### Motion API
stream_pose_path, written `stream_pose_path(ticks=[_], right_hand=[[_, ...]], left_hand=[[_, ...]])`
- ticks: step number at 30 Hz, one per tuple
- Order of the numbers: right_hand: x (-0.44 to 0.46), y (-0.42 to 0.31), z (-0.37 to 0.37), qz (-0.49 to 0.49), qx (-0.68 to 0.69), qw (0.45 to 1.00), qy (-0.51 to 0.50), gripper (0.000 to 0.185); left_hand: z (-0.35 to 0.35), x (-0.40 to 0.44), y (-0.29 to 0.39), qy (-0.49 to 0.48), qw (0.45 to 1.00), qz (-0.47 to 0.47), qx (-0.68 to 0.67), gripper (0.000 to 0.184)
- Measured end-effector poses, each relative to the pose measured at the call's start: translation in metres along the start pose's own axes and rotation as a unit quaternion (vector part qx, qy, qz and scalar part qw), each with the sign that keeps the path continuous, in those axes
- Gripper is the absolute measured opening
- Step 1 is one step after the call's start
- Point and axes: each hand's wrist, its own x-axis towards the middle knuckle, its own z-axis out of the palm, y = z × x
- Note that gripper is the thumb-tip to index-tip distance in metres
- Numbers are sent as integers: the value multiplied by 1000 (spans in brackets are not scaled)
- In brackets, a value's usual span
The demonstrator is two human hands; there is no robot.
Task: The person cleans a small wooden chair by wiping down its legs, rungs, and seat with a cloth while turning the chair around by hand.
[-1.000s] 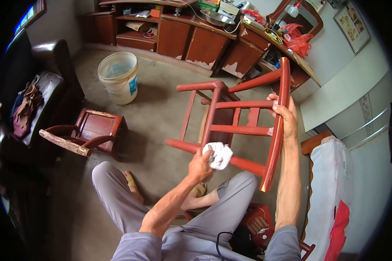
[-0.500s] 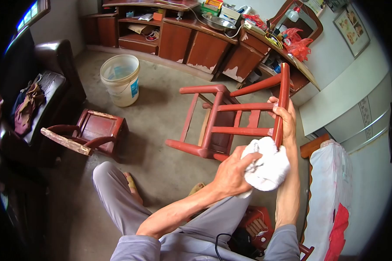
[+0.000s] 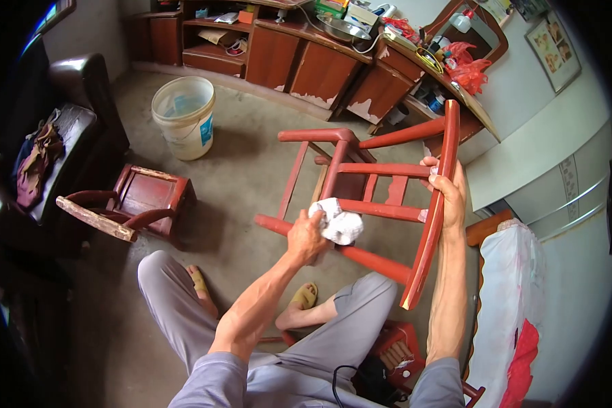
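A red wooden chair (image 3: 431,238) lies tipped over in front of me, its top rail toward my right side. My right hand (image 3: 451,194) is wrapped round that rail near the middle slats. In my left hand (image 3: 308,236) is a bunched white cloth (image 3: 340,223), pressed against the chair's frame where the lower side post meets the seat end. The cloth hides part of that joint.
A small worn red chair (image 3: 149,197) stands on the floor at left, with a white plastic bucket (image 3: 183,129) behind it. A dark sofa (image 3: 88,102) borders the left side. Wooden cabinets (image 3: 272,58) line the back; a covered piece of furniture (image 3: 506,292) stands at right.
My left hand has carried the cloth leftward and up, from the near end of the top rail to the seat-end joint. My right hand keeps its grip on the rail.
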Motion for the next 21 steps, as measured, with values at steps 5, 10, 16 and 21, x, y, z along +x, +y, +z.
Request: stream_pose_path(ticks=[5, 10, 16, 21], right_hand=[[-5, 0, -3, -4, -24, 1000, -5, 55], [-4, -1, -2, -3, -12, 1000, -8, 56], [-8, -5, 2, 5, 11, 1000, -7, 55], [-16, -2, -5, -12, 14, 1000, -25, 57]], left_hand=[[3, 2, 3, 33, 999, 27, -13, 65], [-24, -8, 64, 50, 971, 163, -169, 69], [-77, -34, 163, 33, 946, 238, -217, 58], [-57, -20, 136, 48, 958, 216, -184, 58]])
